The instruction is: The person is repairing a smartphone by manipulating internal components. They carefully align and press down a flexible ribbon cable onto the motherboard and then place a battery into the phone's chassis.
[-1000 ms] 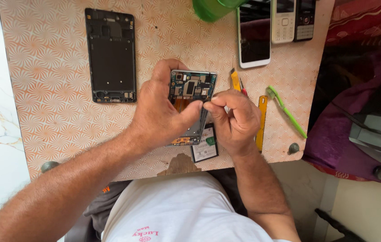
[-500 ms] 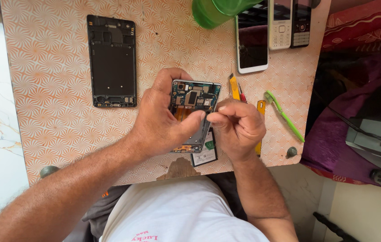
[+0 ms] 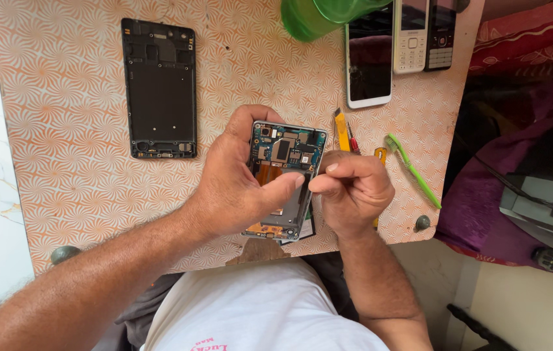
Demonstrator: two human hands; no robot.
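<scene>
An opened smartphone (image 3: 285, 156) with its blue circuit board and orange flex cables exposed is gripped in my left hand (image 3: 237, 185), the thumb across its middle. My right hand (image 3: 353, 188) is pinched at the phone's right edge, fingertips touching the board near the thumb; whatever small thing sits between those fingers is hidden. A black phone back frame (image 3: 159, 88) lies flat on the patterned table (image 3: 62, 130), well to the left of both hands.
A yellow pry tool (image 3: 342, 130), a red-tipped tool (image 3: 352, 140) and a green toothbrush (image 3: 413, 170) lie right of the hands. A white smartphone (image 3: 368, 62), two keypad phones (image 3: 424, 32) and a green container (image 3: 315, 16) sit at the table's far edge.
Both hands and the open phone have stayed in place above the table's near edge. My right fingers have closed in slightly on the phone's right edge.
</scene>
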